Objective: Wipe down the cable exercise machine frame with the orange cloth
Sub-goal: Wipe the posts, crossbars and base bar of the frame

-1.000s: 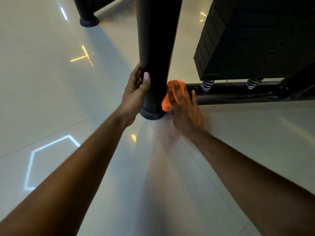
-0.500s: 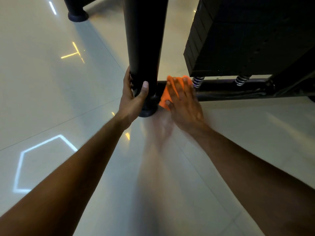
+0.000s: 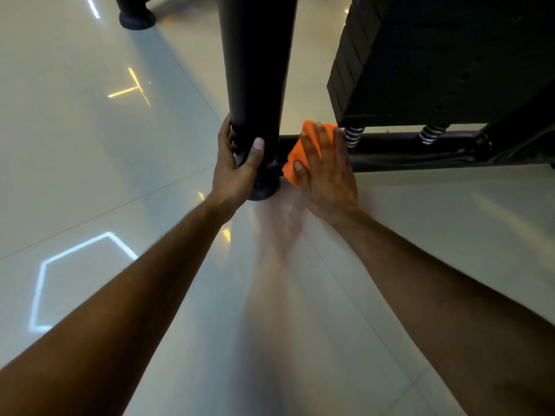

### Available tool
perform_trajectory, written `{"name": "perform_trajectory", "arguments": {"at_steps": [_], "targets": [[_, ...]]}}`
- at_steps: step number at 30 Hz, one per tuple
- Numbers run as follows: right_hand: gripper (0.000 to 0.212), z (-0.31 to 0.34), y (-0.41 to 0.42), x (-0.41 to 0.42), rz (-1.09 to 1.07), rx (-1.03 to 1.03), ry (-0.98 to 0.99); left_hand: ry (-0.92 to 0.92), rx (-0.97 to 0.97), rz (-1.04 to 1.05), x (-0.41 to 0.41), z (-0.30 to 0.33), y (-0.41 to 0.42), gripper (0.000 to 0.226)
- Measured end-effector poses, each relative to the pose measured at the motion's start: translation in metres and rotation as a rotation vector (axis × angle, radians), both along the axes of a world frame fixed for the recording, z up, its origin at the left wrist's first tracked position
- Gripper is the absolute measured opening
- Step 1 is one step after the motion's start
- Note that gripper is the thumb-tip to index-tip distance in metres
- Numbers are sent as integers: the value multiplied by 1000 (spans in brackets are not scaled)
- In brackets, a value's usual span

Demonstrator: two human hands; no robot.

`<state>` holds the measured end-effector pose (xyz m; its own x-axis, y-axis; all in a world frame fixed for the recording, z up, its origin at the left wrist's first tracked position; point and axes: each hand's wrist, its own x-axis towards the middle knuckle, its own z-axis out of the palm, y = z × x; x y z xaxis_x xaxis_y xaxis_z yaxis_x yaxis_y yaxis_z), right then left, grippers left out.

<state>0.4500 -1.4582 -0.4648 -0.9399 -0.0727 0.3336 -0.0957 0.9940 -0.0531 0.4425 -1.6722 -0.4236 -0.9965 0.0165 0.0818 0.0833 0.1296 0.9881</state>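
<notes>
Orange cloth pressed flat by right hand | left hand grips upright post

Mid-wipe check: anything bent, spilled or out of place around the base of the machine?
Nothing stands out. The left hand grips the upright post; the right hand presses the orange cloth flat on the base bar. Weight stack sits level on its springs.

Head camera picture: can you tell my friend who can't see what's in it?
A right hand presses an orange cloth flat on a black floor bar. The left hand grips the upright black post beside it.
</notes>
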Motion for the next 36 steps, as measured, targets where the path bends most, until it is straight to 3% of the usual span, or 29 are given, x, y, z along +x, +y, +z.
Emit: {"name": "perform_trajectory", "arguments": {"at_steps": [2,4,7,12,15,20,24,26,28,30,32,34,36], "targets": [[68,5,-31,0,-57,-81,13,-19,9,5,-1,-1,-1,76],[69,11,-50,1,28,-153,-20,-30,21,15,0,0,-1,75],[70,11,-29,-1,160,-50,7,-36,25,7,1,1,1,75],[68,14,-29,-4,-97,-145,32,-31,19,-9,-2,-1,2,74],[66,18,-61,0,7,-185,-6,-14,16,-11,-2,-3,4,73],[61,24,-14,-12,224,96,77,-18,-6,-1,1,-1,8,73],[61,26,-13,-2,114,-94,37,-54,-41,24,10,1,12,72],[60,23,-11,6,118,-78,29,-65,-80,35,16,-1,14,75],[66,23,0,13,185,57,-58,-73,-140,52,25,-3,16,74],[57,28,14,20,312,234,-91,-94,-264,115,32,-4,21,54],[47,35,24,34,359,104,-10,-150,-395,132,42,-3,29,35],[46,42,33,52,289,-169,62,-201,-424,-2,54,-2,41,35],[47,39,45,67,178,-298,97,-129,-443,-96,61,-1,55,37]]}}
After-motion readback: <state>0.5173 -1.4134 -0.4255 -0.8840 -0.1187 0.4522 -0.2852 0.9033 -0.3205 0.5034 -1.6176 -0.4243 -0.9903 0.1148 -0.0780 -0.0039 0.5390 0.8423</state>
